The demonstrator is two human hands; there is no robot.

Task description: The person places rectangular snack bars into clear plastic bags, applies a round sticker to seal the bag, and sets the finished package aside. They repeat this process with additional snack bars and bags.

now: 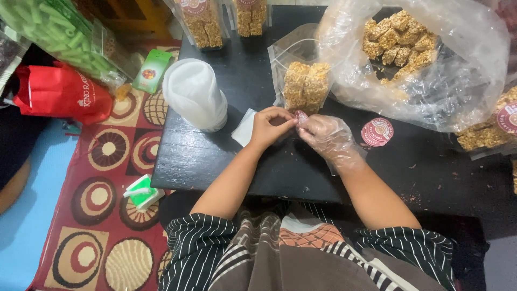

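My left hand [269, 126] is bare and my right hand [329, 139] wears a thin clear plastic glove. Both pinch a small round red sticker [300, 116] between their fingertips over the black table [226, 161]. Just behind the hands stands a small clear bag [302, 81] filled with golden-brown snack bars. A white paper backing [244, 129] lies under my left hand. Another round red sticker [377, 132] lies flat to the right of my gloved hand.
A large open plastic bag of loose snack bars [401, 40] sits at the back right. Filled snack packs [203, 24] stand at the far edge and right [487, 129]. A white plastic stack [194, 94] stands left. Patterned mat [102, 205], red bag [62, 91], green sticks bag [59, 32] on floor.
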